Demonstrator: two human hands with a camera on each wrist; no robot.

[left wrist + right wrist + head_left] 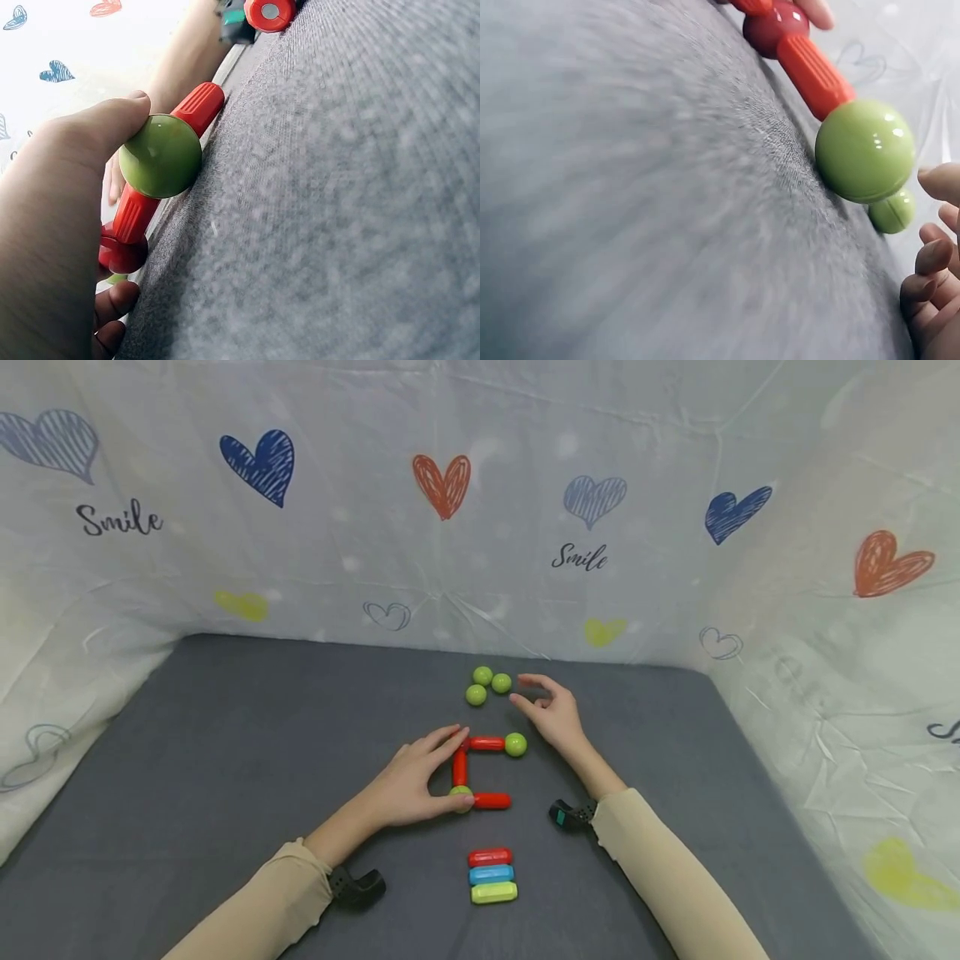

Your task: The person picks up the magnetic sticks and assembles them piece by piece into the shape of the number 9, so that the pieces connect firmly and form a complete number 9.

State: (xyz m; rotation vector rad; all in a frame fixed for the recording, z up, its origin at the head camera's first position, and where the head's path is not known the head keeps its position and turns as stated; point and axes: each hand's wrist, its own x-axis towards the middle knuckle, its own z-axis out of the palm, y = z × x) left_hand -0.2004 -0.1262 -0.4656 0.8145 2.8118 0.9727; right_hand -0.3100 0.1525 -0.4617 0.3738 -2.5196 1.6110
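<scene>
An open three-sided frame of red rods and balls lies on the cloth, its left side a red rod (460,770). My left hand (408,783) holds that side between thumb and fingers. The thumb rests on a green corner ball (161,157); the fingertips are at a red corner ball (774,31), mostly covered in the head view. From the corners, an upper red rod (487,743) runs right to a green end ball (515,744), and a lower red rod (492,801) has a bare end. Holding nothing, my right hand (558,714) hovers right of several loose green balls (502,683), fingers loosely bent.
Nearer me lie a loose red rod (490,857), a blue rod (491,875) and a yellow-green rod (494,893), side by side. Grey cloth (262,735) covers the table. A white curtain (337,527) printed with hearts stands behind and at both sides.
</scene>
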